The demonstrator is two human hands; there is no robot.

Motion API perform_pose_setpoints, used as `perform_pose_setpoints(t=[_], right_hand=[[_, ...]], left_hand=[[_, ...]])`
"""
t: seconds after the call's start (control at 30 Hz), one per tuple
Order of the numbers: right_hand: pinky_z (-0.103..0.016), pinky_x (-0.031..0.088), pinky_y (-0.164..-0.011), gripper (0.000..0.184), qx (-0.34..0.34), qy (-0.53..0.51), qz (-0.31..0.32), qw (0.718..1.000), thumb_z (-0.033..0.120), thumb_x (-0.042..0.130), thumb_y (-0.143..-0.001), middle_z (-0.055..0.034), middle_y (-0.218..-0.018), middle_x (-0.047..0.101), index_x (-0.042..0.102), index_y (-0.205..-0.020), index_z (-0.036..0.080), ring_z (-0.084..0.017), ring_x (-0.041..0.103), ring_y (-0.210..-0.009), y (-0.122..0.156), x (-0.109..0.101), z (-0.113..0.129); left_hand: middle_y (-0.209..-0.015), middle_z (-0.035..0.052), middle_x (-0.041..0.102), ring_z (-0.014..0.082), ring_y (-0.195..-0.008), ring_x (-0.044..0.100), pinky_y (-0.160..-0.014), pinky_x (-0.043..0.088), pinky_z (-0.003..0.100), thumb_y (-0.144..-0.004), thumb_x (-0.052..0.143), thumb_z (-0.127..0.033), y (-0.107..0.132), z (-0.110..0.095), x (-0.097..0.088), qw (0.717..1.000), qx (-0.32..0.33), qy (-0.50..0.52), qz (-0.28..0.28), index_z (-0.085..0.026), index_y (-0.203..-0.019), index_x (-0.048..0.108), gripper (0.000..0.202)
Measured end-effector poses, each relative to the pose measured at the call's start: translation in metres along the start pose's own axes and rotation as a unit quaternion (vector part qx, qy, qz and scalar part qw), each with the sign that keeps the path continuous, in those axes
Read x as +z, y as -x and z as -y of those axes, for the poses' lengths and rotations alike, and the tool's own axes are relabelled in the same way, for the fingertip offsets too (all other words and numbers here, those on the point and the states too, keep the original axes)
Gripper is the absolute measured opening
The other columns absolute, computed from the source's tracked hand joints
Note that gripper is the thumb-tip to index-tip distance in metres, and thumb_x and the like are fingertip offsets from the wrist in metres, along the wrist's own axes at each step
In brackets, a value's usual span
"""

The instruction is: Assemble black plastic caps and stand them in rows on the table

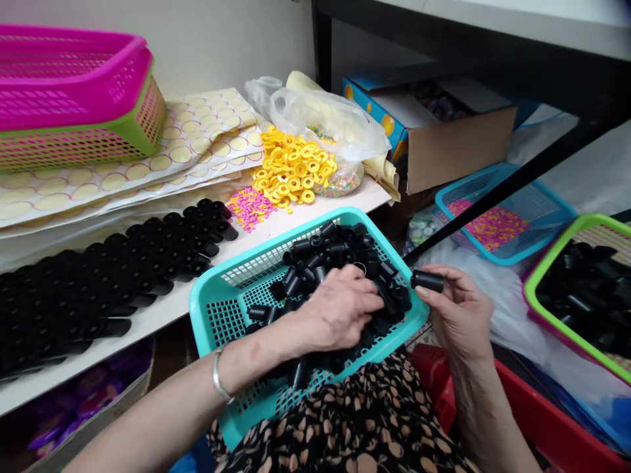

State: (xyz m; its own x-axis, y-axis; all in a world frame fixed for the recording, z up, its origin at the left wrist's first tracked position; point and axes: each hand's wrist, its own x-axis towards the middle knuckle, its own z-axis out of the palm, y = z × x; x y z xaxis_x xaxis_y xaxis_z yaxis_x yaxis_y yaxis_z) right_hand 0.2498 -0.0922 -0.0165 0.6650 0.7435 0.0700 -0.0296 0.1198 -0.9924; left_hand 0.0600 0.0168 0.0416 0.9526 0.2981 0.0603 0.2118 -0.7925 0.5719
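A turquoise basket rests tilted on the lap and holds many short black plastic tubes. My left hand reaches into the pile with its fingers curled down among the tubes. Its fingertips are hidden, so what they grip cannot be made out. Just past the basket's right rim, my right hand pinches one black plastic tube between thumb and fingers, held roughly level.
Black tubes stand in rows on the white shelf at left. Yellow ring pieces and pink beads lie behind the basket. A blue basket and a green-rimmed basket stand right. A black table brace slants nearby.
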Motion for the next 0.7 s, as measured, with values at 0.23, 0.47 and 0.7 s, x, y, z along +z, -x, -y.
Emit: perform_pose_setpoints(t=[0.23,0.47,0.7], right_hand=[[-0.034,0.050,-0.082,0.035,0.003,-0.019,-0.010,1.000,0.018,0.080,-0.060,-0.0030,-0.098,0.062,0.064,-0.091,0.020,-0.016,0.061,-0.088,0.001,0.000,0.006],[-0.038,0.052,-0.082,0.035,-0.013,0.004,-0.040,0.999,0.023,0.080,-0.061,-0.0044,-0.096,0.063,0.063,-0.091,0.019,-0.018,0.062,-0.086,0.000,-0.015,0.007],[-0.036,0.052,-0.084,0.031,-0.011,0.021,0.003,1.000,0.022,0.079,-0.063,-0.0030,-0.098,0.060,0.063,-0.090,0.021,-0.017,0.061,-0.088,0.009,-0.016,0.000]], left_hand=[[-0.101,0.0088,0.060,0.0296,-0.106,0.043,-0.087,0.034,0.050,-0.069,0.061,-0.019,-0.040,-0.015,0.021,0.979,0.099,-0.145,0.103,-0.017,-0.094,0.062,0.025],[-0.089,0.0055,0.063,0.0230,-0.096,0.051,-0.090,0.037,0.038,-0.068,0.061,-0.016,-0.027,0.025,-0.012,0.982,0.086,-0.053,0.161,-0.018,-0.084,0.063,0.016],[-0.101,0.0063,0.065,0.0209,-0.103,0.054,-0.097,0.039,0.032,-0.061,0.050,-0.001,-0.003,0.028,-0.032,0.976,0.061,0.020,0.207,-0.016,-0.094,0.066,0.040]])
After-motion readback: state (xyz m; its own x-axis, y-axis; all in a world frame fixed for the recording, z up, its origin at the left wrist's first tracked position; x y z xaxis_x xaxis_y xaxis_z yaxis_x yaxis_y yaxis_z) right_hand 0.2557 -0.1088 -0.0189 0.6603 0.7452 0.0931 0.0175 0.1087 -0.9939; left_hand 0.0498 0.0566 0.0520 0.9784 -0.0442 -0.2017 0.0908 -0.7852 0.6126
